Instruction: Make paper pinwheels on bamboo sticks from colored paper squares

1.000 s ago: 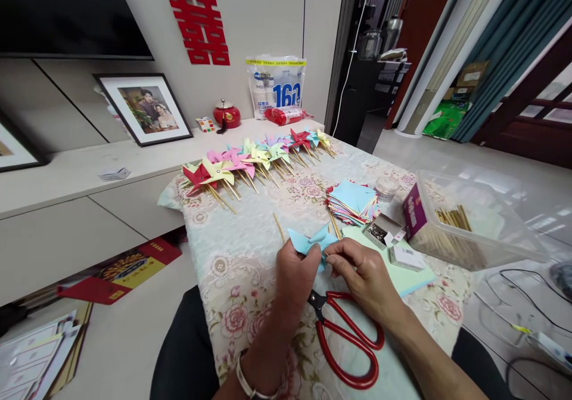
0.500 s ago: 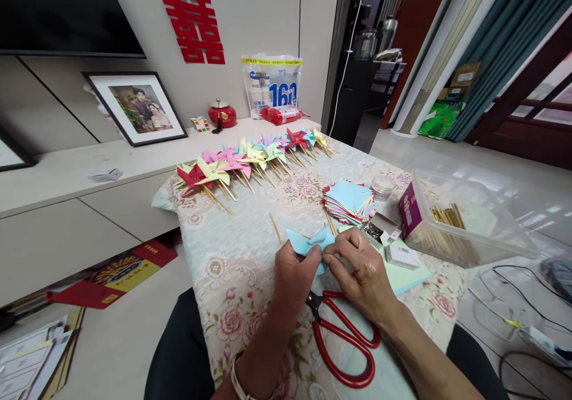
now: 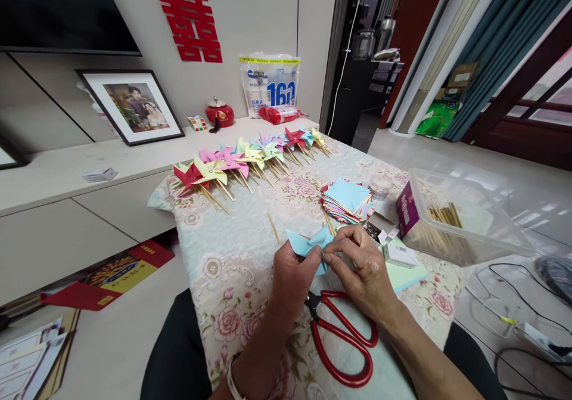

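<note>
Left hand (image 3: 295, 273): thumb and fingers grasp the light-blue paper pinwheel (image 3: 298, 243) from its near side, thumb pressed close to the middle.
Right hand (image 3: 361, 264): thumb and forefinger pinch a slim piece (image 3: 323, 252) at the pinwheel's right side; from here it is too small to identify.
Light-blue paper pinwheel: between the 2 hands, over the near part of the floral tablecloth (image 3: 239, 236), corners curling up.
Good grip: I'd keep the left thumb firm on the gathered folds and let only the right fingertips work; a hard squeeze would likely crease the vanes, a slack one let them spring apart.
Good angle: pushing or twisting straight through the middle should tear the paper least.
Red-handled scissors (image 3: 339, 332): just below the hands, partly hidden by the left; wrists do best clear of them.
Loose stick (image 3: 273, 228): just beyond the left hand, touched by neither hand.
Paper squares (image 3: 347, 196): a stack beyond the right hand.
Small open box (image 3: 372, 229): beside the stack, holding metal bits.
Clear plastic tub (image 3: 496, 242): farther right, with sticks inside.
Row of pinwheels (image 3: 246, 157): along the far edge, useful models for even folds.
</note>
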The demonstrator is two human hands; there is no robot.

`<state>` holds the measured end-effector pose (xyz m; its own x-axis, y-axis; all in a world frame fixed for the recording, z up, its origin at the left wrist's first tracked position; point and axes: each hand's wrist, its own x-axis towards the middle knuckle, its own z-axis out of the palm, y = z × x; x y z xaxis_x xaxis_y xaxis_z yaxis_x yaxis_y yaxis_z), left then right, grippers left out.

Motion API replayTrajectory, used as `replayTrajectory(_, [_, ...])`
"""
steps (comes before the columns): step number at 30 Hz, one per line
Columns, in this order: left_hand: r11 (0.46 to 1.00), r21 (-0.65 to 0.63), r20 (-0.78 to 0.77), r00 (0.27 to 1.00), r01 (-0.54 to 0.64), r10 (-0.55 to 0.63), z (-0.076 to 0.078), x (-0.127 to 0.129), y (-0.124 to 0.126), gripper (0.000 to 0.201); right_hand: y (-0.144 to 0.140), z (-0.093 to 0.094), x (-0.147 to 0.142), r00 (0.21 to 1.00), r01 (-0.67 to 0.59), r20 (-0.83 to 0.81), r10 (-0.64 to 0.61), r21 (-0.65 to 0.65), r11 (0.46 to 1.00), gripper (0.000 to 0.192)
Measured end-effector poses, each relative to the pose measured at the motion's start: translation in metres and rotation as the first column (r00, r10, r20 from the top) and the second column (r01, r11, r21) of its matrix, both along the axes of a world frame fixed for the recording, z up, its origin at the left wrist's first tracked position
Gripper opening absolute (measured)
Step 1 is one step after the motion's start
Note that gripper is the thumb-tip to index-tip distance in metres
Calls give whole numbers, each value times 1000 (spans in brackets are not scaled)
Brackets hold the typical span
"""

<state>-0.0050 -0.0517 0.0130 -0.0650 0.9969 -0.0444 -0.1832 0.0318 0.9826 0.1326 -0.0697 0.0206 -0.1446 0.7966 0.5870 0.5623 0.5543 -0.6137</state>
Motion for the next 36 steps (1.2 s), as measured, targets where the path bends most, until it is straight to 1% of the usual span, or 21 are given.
replayTrajectory(5, [1000,5,-1,1000,-8,8,0,-1,0,11,0,0,2,999,-14,-30,12,-71,997,15])
replayTrajectory(10, [999,45,-60,998,14,-11,-9,-2,0,11,1,-1,5,997,-31,-71,22,-140,990,14])
replayTrajectory(13, [998,63,-100,995,5,1,-13,-2,1,10,2,-1,7,995,-53,-90,38,-166,985,15])
replayTrajectory(17, [997,78,-132,991,15,-4,-12,-2,0,8,3,1,9,992,-71,-114,48,-205,976,15])
replayTrajectory(22, [998,59,-134,991,11,-3,-13,-2,-1,9,4,-1,10,990,-81,-134,50,-239,968,14])
replayTrajectory(28, [997,68,-172,985,36,-24,-16,-3,1,9,5,-4,11,989,-81,-140,49,-229,970,12])
replayTrajectory(36, [999,29,-122,992,36,-33,-12,-1,0,11,4,-3,8,995,-34,-100,17,-174,984,12])
